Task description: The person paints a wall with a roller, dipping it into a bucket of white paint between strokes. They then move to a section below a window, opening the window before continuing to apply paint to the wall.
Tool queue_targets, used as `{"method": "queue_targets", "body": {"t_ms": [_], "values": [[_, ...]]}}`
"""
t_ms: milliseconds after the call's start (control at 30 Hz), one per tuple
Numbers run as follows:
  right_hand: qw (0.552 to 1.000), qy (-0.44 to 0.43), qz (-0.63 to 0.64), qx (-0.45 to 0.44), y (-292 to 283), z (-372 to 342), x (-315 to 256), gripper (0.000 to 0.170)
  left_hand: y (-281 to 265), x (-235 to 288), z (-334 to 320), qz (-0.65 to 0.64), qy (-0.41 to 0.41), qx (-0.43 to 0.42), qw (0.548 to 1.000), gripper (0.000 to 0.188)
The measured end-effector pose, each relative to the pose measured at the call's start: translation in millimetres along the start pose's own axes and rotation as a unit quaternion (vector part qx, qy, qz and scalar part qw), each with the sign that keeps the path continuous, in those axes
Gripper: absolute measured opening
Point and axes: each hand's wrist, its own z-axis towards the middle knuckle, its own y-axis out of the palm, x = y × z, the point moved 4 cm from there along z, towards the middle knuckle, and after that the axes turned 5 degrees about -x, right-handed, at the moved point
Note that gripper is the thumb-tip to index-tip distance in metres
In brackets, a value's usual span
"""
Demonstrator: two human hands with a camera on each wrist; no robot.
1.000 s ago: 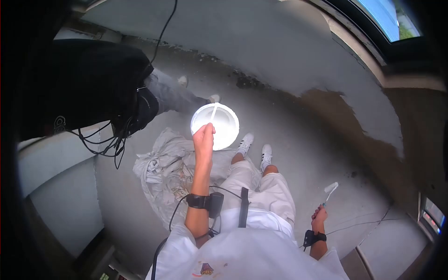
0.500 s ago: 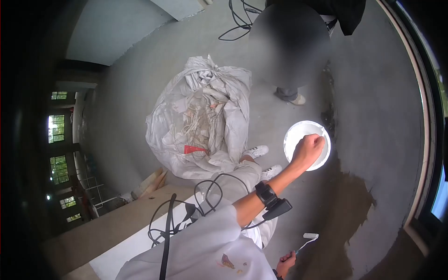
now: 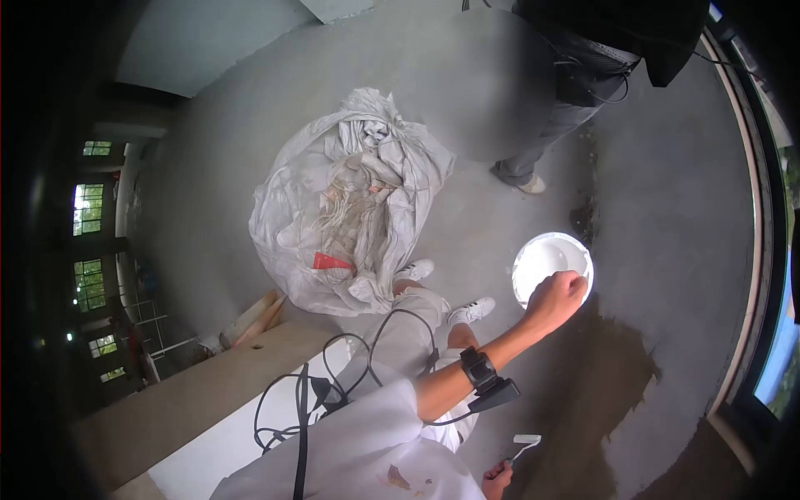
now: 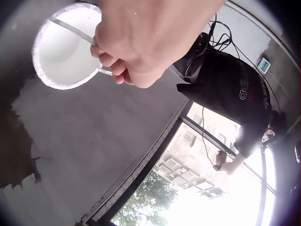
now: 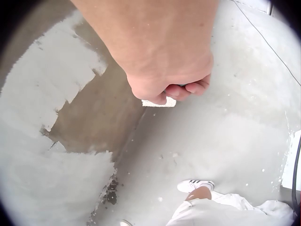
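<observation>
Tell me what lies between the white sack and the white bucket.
In the head view, only bare grey floor shows straight between the white sack and the white bucket; the white shoes are off to one side.

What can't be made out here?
Left wrist: part of the pale strap handle on the white round bucket, behind the left hand's grip.
Right wrist: most of the white-headed roller, behind the right hand's grip.
Head: part of the person in black, cut off by the upper edge.
Head: what the grey round blur covers.
</observation>
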Motion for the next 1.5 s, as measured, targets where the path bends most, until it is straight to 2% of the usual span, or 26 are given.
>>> {"method": "queue_targets", "body": {"t_ms": [100,167,267,300,367,400,500,533,600,633,700,767,833,900,933,967,1033,1067,1100,1133,1200,1267,1367,1433,1500], "values": [[1.000,0.002,-0.003,0.004,18.3,-9.4,-15.0,0.018,-23.1,6.8,7.3,-0.025,0.009,0.032,0.999,0.036],[0.999,0.008,-0.013,0.032,27.7,-20.5,-22.4,0.017,-43.6,14.7,12.4,-0.001,0.003,0.023,1.000,0.035],[1.000,-0.016,-0.021,0.009,47.9,-46.0,-43.1,0.018,-65.5,20.9,22.8,0.025,0.008,-0.008,1.000,0.035],[1.000,-0.028,0.000,0.013,49.5,-57.5,-41.0,0.017,-71.0,19.9,29.9,0.028,0.021,-0.007,0.999,0.035],[0.998,-0.060,0.036,0.011,60.8,-67.7,-48.9,0.017,-83.7,15.8,38.0,0.077,-0.012,-0.048,0.996,0.031],[0.996,-0.052,0.046,0.053,82.5,-90.8,-55.7,0.017,-90.3,20.0,34.9,0.093,-0.010,-0.051,0.994,0.029],[0.997,-0.057,0.037,0.025,97.9,-104.9,-57.8,0.016,-82.3,11.5,25.7,0.178,0.068,0.061,0.980,0.030],[0.998,-0.052,0.017,0.010,100.5,-92.8,-61.2,0.016,-83.3,17.7,16.9,0.155,0.066,0.049,0.985,0.027],[0.999,-0.031,-0.030,-0.028,109.3,-63.6,-68.1,0.016,-86.1,27.8,3.3,0.180,0.108,0.107,0.972,0.025],[0.998,-0.023,-0.050,-0.045,111.2,-47.7,-71.4,0.016,-80.2,26.2,3.9,0.208,0.102,0.120,0.965,0.025],[0.996,-0.009,-0.062,-0.063,116.4,-35.1,-70.7,0.017,-92.5,39.5,-10.8,0.168,0.105,0.127,0.972,0.024],[0.997,0.008,-0.033,-0.076,86.8,-12.3,-60.9,0.017,-103.7,53.1,-31.9,0.135,0.143,0.184,0.963,0.025],[0.995,0.018,0.031,-0.096,33.8,12.6,-40.8,0.017,-91.7,44.0,-47.0,0.105,0.142,0.115,0.978,0.025],[0.990,-0.018,0.078,-0.113,-10.2,26.9,-21.0,0.017,-91.3,55.1,-77.7,0.114,0.143,0.105,0.978,0.028],[0.990,-0.081,0.076,-0.087,2.5,-4.9,-18.9,0.018,-82.4,49.3,-85.5,0.109,0.148,0.088,0.979,0.030],[0.985,-0.144,0.070,-0.060,17.1,-39.8,-18.4,0.019,-79.4,46.8,-97.5,0.113,0.147,0.032,0.982,0.030],[0.982,-0.153,0.106,-0.029,-3.7,-23.9,-10.9,0.020,-73.3,44.7,-117.6,0.089,0.173,-0.013,0.981,0.034],[0.979,-0.171,0.109,-0.027,-6.4,-32.4,-9.8,0.020,-69.8,45.1,-129.5,0.009,0.217,-0.027,0.976,0.026],[0.975,-0.192,0.112,-0.014,-8.4,-45.3,-9.8,0.024,-68.5,44.0,-137.9,0.009,0.198,-0.030,0.980,0.023],[0.968,-0.214,0.124,-0.039,-10.3,-57.9,-10.0,0.027,-63.9,46.3,-152.8,-0.012,0.129,-0.035,0.991,0.023],[0.957,-0.255,0.124,-0.063,-15.5,-69.8,-3.9,0.030,-51.4,38.3,-165.8,-0.032,0.106,-0.059,0.992,0.022],[0.953,-0.258,0.137,-0.081,-14.3,-77.0,2.1,0.032,-27.5,32.1,-171.7,-0.041,0.081,-0.103,0.990,0.022],[0.948,-0.294,0.091,-0.080,-0.8,-112.6,1.4,0.035,-12.9,17.8,-178.3,-0.034,0.064,-0.150,0.986,0.024],[0.922,-0.385,-0.028,-0.004,8.7,-118.0,8.0,0.032,-4.1,3.3,-175.0,-0.006,0.031,-0.169,0.985,0.025],[0.873,-0.462,-0.140,0.072,18.0,-147.8,4.5,0.030,0.7,-12.4,-167.1,0.039,0.019,-0.202,0.978,0.029]]}}
